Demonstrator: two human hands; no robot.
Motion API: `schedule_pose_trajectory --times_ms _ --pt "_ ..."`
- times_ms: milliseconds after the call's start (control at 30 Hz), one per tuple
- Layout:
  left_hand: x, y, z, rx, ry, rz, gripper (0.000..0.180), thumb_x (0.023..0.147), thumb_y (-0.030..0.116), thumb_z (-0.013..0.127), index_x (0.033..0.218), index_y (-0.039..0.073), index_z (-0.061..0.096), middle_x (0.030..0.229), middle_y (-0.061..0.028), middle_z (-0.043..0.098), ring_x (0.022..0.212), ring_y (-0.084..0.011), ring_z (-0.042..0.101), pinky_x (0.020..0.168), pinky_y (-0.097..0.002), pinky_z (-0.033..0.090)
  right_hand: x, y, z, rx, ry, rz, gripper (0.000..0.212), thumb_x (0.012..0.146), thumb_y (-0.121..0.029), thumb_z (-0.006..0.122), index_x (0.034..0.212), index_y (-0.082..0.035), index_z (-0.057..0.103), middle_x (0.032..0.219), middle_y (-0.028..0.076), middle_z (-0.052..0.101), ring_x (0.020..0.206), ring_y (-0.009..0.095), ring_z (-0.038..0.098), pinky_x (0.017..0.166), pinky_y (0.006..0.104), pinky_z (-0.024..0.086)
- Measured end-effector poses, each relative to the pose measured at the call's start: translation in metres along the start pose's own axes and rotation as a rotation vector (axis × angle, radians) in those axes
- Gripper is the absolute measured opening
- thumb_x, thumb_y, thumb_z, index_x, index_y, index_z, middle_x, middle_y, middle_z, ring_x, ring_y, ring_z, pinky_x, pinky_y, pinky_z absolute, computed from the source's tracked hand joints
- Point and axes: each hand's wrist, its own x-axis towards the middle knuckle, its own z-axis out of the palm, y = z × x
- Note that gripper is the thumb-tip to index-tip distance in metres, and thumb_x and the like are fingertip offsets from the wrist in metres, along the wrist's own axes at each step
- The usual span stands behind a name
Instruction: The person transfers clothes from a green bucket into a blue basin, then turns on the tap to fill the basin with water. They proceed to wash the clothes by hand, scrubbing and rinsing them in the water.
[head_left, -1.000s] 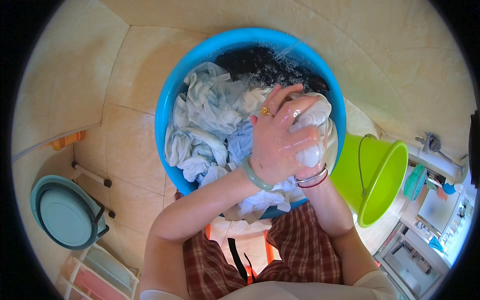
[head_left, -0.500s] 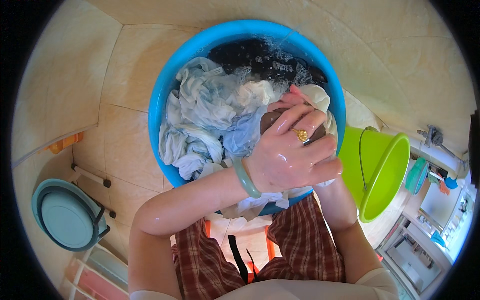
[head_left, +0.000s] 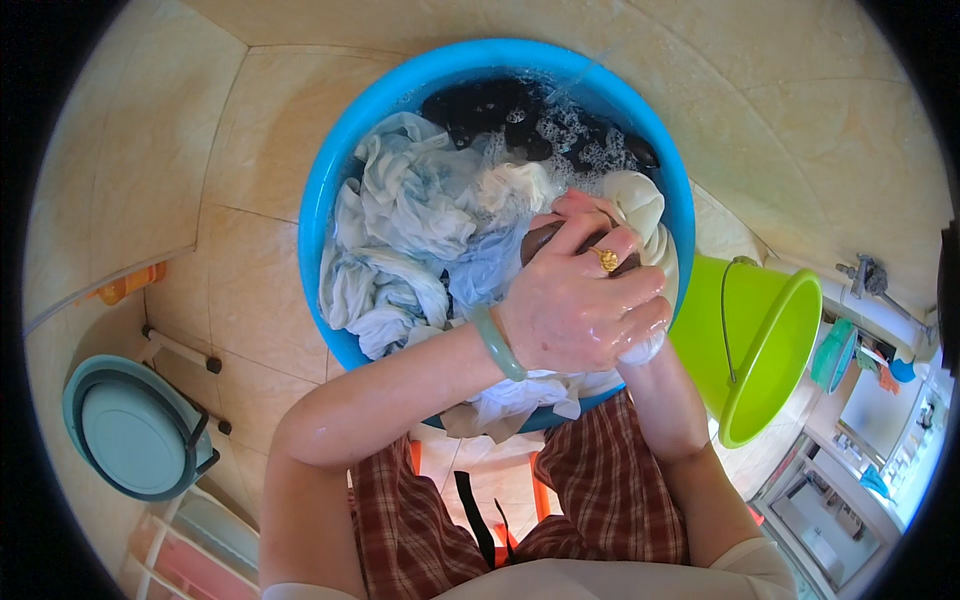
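Note:
Over a big blue basin [head_left: 312,215], my left hand [head_left: 585,290], with a green bangle and a gold ring, is closed around a smooth, dark brown rounded thing [head_left: 541,240]. Its kind is not clear. My right hand [head_left: 580,204] lies mostly hidden beneath the left; only its fingertips and wrist show, curled against wet white cloth [head_left: 636,198]. Wet white and pale blue clothes [head_left: 415,205] fill the basin's left side. Dark clothes [head_left: 490,110] soak in foamy water at its far side.
A lime-green bucket [head_left: 765,350] with a wire handle leans at the basin's right. On the left stands a grey-blue folding basin [head_left: 135,430]. A pipe fitting [head_left: 868,275] sticks out of the right wall. Plaid-covered knees [head_left: 615,480] flank the basin's near rim.
Both hands, still pressed together, have shifted slightly. My left hand has slid a little left, and the brown thing between the hands has turned slightly.

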Motion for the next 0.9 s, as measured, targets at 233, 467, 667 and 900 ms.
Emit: schedule_pose_trajectory --times_ms 233,467,667,900 --pt "-0.003 -0.002 -0.001 -0.079 -0.004 -0.011 0.012 0.053 0.015 0.061 0.064 0.011 0.058 0.08 -0.0035 0.055 0.083 -0.0248 0.054 0.077 -0.038 0.043 -0.01 0.016 0.002 0.252 0.107 0.119 0.028 0.095 -0.024 0.041 0.115 -0.006 0.051 0.099 0.007 0.06 0.091 0.018 0.058 0.085 0.0326 0.047" --pt "-0.015 -0.008 -0.026 -0.589 -0.033 -0.658 0.038 0.081 0.012 0.06 0.117 0.006 0.05 0.113 -0.0069 0.054 0.109 -0.0206 0.047 0.096 -0.0346 0.035 -0.029 -0.035 0.01 0.626 -0.045 0.235 0.03 0.093 -0.029 0.044 0.108 -0.004 0.056 0.101 0.009 0.062 0.093 0.021 0.059 0.084 0.0347 0.048" --pt "0.011 -0.012 -0.059 -0.991 -0.192 -1.25 0.04 0.093 0.029 0.05 0.127 0.007 0.05 0.116 -0.0051 0.055 0.098 -0.0109 0.053 0.085 -0.0239 0.043 -0.06 -0.087 0.015 0.1 0.027 0.19 0.021 0.084 -0.009 0.054 0.105 -0.003 0.056 0.105 0.007 0.06 0.092 0.018 0.058 0.081 0.0295 0.047" --pt "0.028 -0.026 -0.124 -0.756 -0.345 -1.578 0.062 0.086 0.056 0.049 0.134 0.018 0.041 0.121 -0.0074 0.052 0.106 -0.0223 0.054 0.075 -0.0391 0.049 -0.11 -0.141 0.028 -0.14 0.096 -0.186 0.02 0.081 0.0 0.057 0.1 -0.002 0.055 0.097 0.008 0.06 0.089 0.015 0.058 0.079 0.0271 0.046"
